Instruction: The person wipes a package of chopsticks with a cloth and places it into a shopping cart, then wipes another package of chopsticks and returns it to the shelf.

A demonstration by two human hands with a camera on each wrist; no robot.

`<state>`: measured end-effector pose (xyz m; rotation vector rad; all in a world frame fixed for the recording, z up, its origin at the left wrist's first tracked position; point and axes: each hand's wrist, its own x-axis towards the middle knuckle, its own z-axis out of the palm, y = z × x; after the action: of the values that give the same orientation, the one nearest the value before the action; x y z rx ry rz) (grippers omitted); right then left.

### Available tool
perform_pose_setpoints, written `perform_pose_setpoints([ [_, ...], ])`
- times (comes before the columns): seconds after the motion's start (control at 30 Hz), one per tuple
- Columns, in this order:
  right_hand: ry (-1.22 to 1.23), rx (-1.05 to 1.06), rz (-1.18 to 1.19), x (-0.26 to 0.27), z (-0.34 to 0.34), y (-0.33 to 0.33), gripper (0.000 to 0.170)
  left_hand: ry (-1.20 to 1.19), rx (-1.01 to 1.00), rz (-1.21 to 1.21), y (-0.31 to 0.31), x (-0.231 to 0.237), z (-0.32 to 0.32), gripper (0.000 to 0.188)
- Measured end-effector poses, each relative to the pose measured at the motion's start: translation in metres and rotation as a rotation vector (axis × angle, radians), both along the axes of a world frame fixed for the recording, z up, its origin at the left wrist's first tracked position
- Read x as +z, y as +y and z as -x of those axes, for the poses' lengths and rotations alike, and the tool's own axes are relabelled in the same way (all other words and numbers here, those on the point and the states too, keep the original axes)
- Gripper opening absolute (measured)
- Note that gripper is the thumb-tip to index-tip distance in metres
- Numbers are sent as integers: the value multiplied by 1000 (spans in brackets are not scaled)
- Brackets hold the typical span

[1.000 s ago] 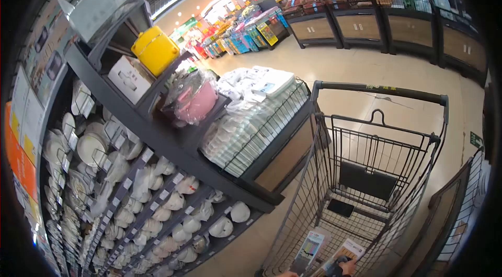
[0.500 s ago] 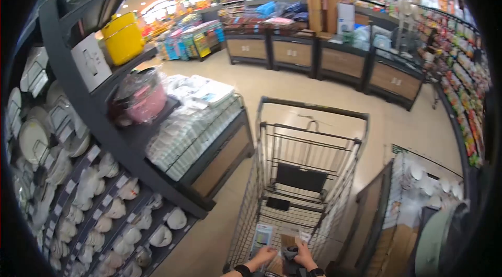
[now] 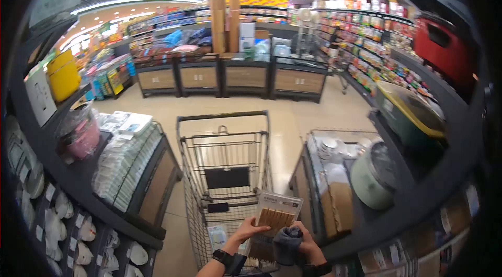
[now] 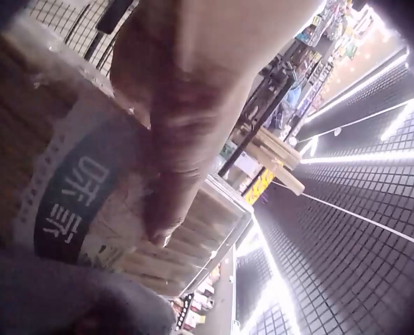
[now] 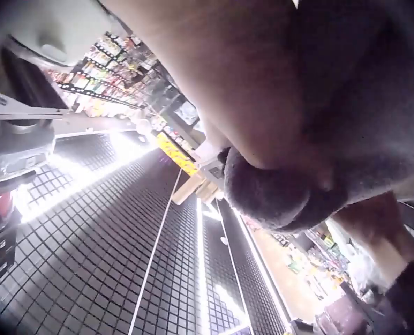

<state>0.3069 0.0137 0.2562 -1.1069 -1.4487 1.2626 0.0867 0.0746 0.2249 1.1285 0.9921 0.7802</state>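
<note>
Above the near end of the cart, the left hand [image 3: 248,230] pinches the left edge of a clear-fronted package [image 3: 277,215] showing a row of brown sticks. In the left wrist view the thumb of the left hand [image 4: 186,132] lies across the package [image 4: 123,202], which bears a dark label with white characters. The right hand [image 3: 308,243] grips a dark grey cloth-like item [image 3: 287,245] in front of the package's lower right. The right wrist view shows the grey item [image 5: 276,195] bunched against the right hand [image 5: 242,91]; its full shape is hidden.
A shopping cart [image 3: 225,115] stands ahead, with another package [image 3: 217,236] inside. Shelves of bowls [image 3: 83,253] and a bin of wrapped stacks [image 3: 123,162] are at left. At right are a bin with dishes, a green pot [image 3: 374,177] and a red container [image 3: 444,52]. Cabinets [image 3: 248,77] stand across the aisle.
The head view has swung right and levelled, so the cart appears farther left. Both hands have come up into fuller view, and the stick package is now raised between them.
</note>
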Motion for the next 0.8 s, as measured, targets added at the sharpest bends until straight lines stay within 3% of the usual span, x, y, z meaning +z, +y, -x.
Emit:
perform_pose_setpoints([
  [0.1,-7,-62,-153,8,-39,-58,36,-95,-110,-35,-35,27,-39,42],
  [0.13,-161,-120,-224,11,-52,-78,39,-50,-104,-83,-49,37,-53,39],
  [0.23,-179,-362,-283,29,-73,-145,43,103,-151,-212,-93,72,-87,37],
  [0.27,-226,-446,-337,35,-79,-166,50,43,-135,-238,-109,70,-96,37],
  [0.37,254,-734,-93,70,-71,-222,58,70,-178,-283,-146,79,-108,38],
  [0.47,-29,-1025,-248,61,-76,-255,64,28,-242,-288,-176,88,-134,42],
  [0.5,19,-1074,-311,56,-72,-264,67,7,-247,-281,-184,91,-141,43],
  [0.57,124,-1148,-438,47,-57,-270,72,-72,-273,-247,-197,109,-154,49],
  [0.6,112,-1086,-360,60,-50,-279,77,-31,-314,-281,-194,111,-157,51],
  [0.73,66,-1181,-292,47,-49,-276,77,-13,-397,-315,-188,133,-157,53],
  [0.8,-183,-1170,-367,49,-55,-270,74,-49,-366,-337,-185,136,-153,53],
])
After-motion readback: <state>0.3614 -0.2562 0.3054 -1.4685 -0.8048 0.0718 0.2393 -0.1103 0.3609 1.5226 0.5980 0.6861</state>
